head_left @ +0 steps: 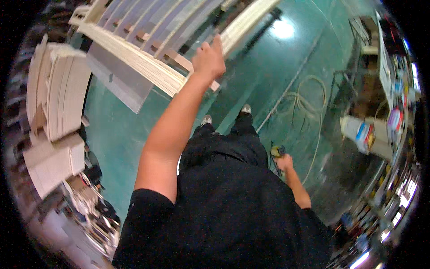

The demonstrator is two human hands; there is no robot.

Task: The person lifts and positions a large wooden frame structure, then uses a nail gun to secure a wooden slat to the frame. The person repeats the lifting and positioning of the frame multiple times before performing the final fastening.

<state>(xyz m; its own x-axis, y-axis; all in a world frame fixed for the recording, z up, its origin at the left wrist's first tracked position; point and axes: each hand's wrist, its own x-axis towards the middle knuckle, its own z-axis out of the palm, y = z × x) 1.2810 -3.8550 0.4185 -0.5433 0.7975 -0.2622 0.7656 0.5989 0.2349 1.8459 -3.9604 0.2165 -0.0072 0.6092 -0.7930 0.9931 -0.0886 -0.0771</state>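
My left hand (209, 59) is at the near right corner of a slatted wooden frame (134, 58). The index finger lies stretched along the frame's pale side rail (247, 22), and the other fingers curl at it. Parts of those fingers are hidden. Low at my right side, my right hand (285, 162) is closed around a small yellow-green and black power tool (277, 151). Its exact kind is too small and blurred to tell. Several parallel slats run across the frame, with short wood blocks between them near the front rail.
A grey panel (121, 78) sticks out below the frame. Stacked pale boards (67, 92) and a box-shaped stack (56, 159) stand at left. A coiled hose (309, 101) lies on the green floor at right, near a cluttered bench (387, 67) and a white container (357, 133).
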